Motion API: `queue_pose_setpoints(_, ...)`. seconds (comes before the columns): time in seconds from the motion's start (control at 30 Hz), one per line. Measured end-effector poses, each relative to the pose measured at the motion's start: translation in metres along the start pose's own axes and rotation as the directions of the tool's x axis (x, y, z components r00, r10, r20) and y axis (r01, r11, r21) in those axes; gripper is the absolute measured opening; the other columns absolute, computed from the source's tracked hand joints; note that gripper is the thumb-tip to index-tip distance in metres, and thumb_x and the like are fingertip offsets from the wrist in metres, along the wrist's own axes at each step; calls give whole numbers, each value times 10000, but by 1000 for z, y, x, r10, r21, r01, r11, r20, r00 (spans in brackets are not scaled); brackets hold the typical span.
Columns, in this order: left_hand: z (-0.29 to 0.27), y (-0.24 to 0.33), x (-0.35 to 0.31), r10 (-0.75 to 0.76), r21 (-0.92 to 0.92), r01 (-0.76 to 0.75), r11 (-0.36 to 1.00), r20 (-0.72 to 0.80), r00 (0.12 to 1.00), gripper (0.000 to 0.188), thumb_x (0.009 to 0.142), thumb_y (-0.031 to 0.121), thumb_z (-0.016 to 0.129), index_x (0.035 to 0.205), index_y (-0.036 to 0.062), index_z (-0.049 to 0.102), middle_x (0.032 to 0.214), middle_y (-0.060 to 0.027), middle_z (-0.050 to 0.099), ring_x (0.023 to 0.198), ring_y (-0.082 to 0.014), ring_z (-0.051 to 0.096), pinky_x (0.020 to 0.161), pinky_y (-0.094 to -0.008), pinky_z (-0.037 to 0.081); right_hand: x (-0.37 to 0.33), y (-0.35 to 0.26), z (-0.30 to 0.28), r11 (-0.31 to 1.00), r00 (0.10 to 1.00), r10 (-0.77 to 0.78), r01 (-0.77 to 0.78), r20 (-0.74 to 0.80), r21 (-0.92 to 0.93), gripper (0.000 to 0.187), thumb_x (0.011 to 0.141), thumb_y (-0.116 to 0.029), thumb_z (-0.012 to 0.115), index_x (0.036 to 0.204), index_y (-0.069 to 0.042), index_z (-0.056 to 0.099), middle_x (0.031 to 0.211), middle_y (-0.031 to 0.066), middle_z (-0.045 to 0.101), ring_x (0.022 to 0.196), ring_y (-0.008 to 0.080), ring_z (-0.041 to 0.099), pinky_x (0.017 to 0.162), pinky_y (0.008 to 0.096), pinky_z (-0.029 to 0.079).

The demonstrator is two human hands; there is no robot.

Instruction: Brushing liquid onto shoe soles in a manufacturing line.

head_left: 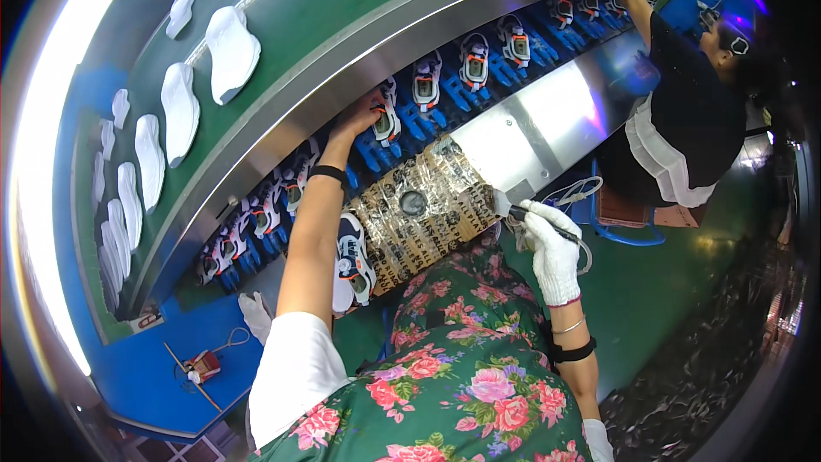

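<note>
Nearest us is the floral apron (462, 334), and just past it our gloved right hand (554, 257) has its grip closed around a dark-handled tool (560, 227), whose pale flat end is by the edge of the taped surface (445, 197). A white-and-dark shoe (353, 261) lies on that surface, beside our left forearm.

Farther out, our bare left hand (359, 115) touches the worked shoe (387, 124), which is in the row above the blue holders (416, 124). The fingers are partly hidden there, so we cannot tell whether that grip has closed.

We judge the step in hand to be picking up or placing this shoe, with the tool kept ready. The next move seems to call for a secure left grip and care not to knock the neighbouring shoe (426, 81).

Beyond the metal rail (342, 56), white soles (231, 56) lie on a green belt (291, 26); to our right, a co-worker (693, 111) reaches toward the row's far end.
</note>
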State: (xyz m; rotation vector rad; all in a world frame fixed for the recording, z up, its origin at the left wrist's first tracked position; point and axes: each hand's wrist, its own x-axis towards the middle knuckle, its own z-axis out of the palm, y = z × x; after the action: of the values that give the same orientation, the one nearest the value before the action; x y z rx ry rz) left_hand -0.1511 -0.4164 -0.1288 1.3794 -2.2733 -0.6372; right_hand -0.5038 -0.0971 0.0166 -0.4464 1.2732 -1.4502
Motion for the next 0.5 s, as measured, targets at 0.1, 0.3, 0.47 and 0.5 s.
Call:
queue_pose_setpoints(0.1,22,6,5,-11,40,11,999,-5,1000,263,748,40,658,1008,81,671,1038,-142,661,990,-343,639,888,-410,514,-4,-1,-11,997,1000,-5,5,-4,-71,231,846,36,667,1073,59,700,1014,140,732,786,145,680,637,223,515)
queue_pose_setpoints(0.3,34,27,-39,-27,40,37,998,-234,972,487,793,9,619,1263,136,629,1300,-230,567,1149,-387,588,1012,-425,478,5,-7,11,999,998,24,-26,57,35,177,845,49,678,1019,50,714,999,133,735,782,118,663,665,202,510)
queue_pose_setpoints(0.47,-3,66,-124,-408,-467,255,847,-262,875,507,834,61,680,1331,87,585,1236,-161,632,1091,-255,638,850,-334,554,17,-3,34,998,979,22,-33,203,52,203,849,41,672,1049,60,699,1055,158,720,805,150,659,673,230,512)
queue_pose_setpoints(0.5,-18,77,-141,-486,-662,311,682,-92,869,476,869,72,669,1336,64,575,1240,-145,640,1082,-235,646,867,-324,545,20,0,36,997,980,27,-40,196,59,196,849,44,671,1042,62,699,1052,160,719,802,152,657,687,233,515)
